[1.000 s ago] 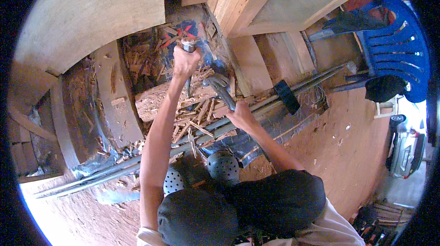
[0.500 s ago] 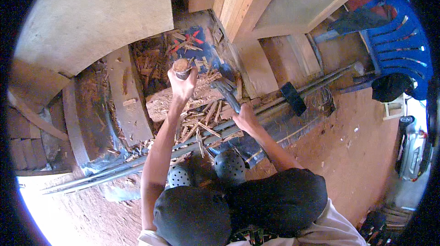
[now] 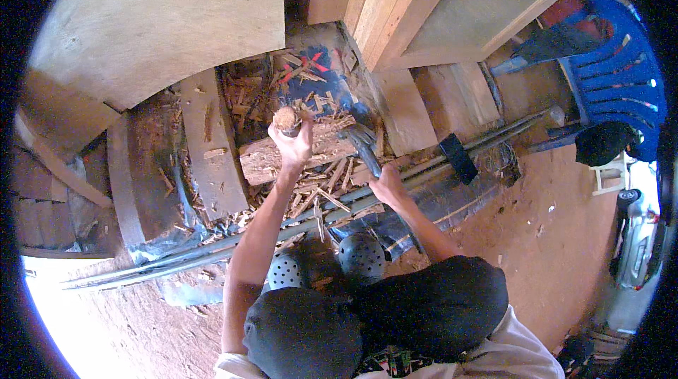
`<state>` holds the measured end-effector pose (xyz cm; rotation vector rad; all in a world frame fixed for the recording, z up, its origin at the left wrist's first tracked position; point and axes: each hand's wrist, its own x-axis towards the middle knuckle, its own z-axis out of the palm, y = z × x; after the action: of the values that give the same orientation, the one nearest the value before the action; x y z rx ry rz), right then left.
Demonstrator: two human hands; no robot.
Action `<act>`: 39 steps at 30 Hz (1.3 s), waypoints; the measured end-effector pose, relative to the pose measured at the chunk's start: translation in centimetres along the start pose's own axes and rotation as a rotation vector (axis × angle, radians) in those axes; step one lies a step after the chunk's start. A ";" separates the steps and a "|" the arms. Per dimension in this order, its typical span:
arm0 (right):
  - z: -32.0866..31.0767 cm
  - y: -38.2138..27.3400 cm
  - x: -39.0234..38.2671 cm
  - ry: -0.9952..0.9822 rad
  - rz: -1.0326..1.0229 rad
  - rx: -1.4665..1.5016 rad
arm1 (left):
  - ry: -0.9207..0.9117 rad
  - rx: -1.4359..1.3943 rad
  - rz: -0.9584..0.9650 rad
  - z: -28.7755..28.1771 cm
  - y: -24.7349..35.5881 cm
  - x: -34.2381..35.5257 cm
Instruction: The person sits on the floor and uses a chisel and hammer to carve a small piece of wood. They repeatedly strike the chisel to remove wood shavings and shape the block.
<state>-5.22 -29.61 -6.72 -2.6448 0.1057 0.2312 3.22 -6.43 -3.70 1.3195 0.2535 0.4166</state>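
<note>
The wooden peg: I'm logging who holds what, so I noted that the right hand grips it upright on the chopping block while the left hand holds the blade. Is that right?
Not quite, the hands are swapped. In the head view the left hand grips the wooden peg upright on the chopping block, and the right hand holds the blade.

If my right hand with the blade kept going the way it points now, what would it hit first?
Most likely the wooden block the left hand steadies a stick on; the right hand aims its blade up and left toward it. Depth is unclear.
</note>
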 end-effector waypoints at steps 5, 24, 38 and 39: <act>-0.3 0.8 1.1 -0.221 0.104 0.124 | 0.227 -0.210 0.229 1.8 1.6 -1.0; -24.7 -15.8 -4.2 0.184 -0.229 0.782 | -0.234 0.074 0.254 3.5 -2.1 0.0; -22.5 -14.1 -4.9 0.182 -0.204 0.461 | -0.502 0.390 0.224 1.6 -0.9 -1.3; -22.0 -13.9 -4.4 0.209 -0.251 0.339 | -0.465 0.360 0.234 1.6 -1.4 -1.2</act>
<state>-4.77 -27.56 19.63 -2.3074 -0.1101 -0.1371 2.98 -8.61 -4.70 1.7659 -0.2292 0.2540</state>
